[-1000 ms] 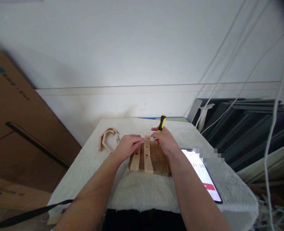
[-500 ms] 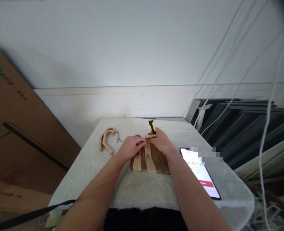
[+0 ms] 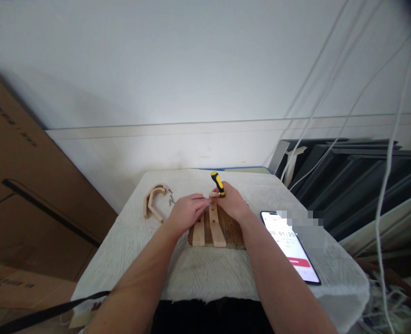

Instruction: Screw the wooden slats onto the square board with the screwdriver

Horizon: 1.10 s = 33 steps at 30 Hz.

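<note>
A dark wooden board [image 3: 230, 230] lies on the white-covered table [image 3: 205, 271], with two pale wooden slats [image 3: 215, 230] across its top. My right hand [image 3: 232, 204] is closed round a yellow-and-black screwdriver [image 3: 218, 183], its handle sticking up and leaning left over the far end of the right slat. My left hand [image 3: 186, 211] rests at the slats' far ends with fingertips pinched together right by the screwdriver's tip; what they pinch is too small to make out.
A curved pale wooden piece [image 3: 153, 200] and a few loose screws [image 3: 171, 199] lie at the back left. A phone [image 3: 290, 246] with a lit timer screen lies to the right. Cardboard boxes [image 3: 24, 185] stand left, dark panels [image 3: 358, 185] and hanging white cords [image 3: 382, 195] right.
The screwdriver handle has swung from leaning right to leaning left and moved over the slat end. My left fingertips stay pinched beside it.
</note>
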{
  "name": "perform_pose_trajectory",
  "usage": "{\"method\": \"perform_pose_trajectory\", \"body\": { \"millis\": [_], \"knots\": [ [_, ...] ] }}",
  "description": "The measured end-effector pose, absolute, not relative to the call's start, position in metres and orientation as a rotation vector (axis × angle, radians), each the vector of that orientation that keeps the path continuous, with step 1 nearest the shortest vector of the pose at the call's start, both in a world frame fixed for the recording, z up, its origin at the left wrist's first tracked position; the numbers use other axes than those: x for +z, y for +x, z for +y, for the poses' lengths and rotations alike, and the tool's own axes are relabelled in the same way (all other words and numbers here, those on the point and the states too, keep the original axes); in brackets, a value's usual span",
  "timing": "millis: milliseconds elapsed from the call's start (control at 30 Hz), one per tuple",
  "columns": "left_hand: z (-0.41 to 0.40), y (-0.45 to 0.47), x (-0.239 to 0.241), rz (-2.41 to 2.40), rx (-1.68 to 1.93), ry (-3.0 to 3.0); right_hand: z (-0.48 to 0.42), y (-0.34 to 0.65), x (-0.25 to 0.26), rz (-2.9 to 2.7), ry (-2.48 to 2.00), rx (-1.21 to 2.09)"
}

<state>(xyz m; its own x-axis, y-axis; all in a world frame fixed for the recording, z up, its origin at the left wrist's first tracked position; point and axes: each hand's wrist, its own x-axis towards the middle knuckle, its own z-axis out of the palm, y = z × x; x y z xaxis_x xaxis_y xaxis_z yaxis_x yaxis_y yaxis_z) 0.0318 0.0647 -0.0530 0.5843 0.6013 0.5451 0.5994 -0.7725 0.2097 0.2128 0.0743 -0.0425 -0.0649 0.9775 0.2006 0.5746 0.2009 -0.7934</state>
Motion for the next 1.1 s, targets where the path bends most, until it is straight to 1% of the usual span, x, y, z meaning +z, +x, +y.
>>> {"method": "perform_pose_trajectory", "body": {
  "millis": [200, 367, 667, 933, 1100],
  "knots": [
    [0.063, 0.033, -0.054, 1.000, 0.855, 2.924, 0.074, 0.212, -0.043, -1.743, -1.422, 0.714],
    [0.063, 0.034, -0.053, 1.007, 0.733, 2.922, 0.075, 0.213, -0.045, -1.725, -1.394, 0.747],
    [0.065, 0.040, -0.051, 0.981, 0.644, 2.874, 0.074, 0.212, -0.042, -1.724, -1.438, 0.757],
    [0.069, 0.045, -0.049, 1.085, 0.658, 2.644, 0.077, 0.213, -0.044, -1.740, -1.447, 0.744],
    [0.067, 0.046, -0.050, 1.134, 0.734, 2.538, 0.075, 0.214, -0.044, -1.670, -1.455, 0.776]
  ]
}}
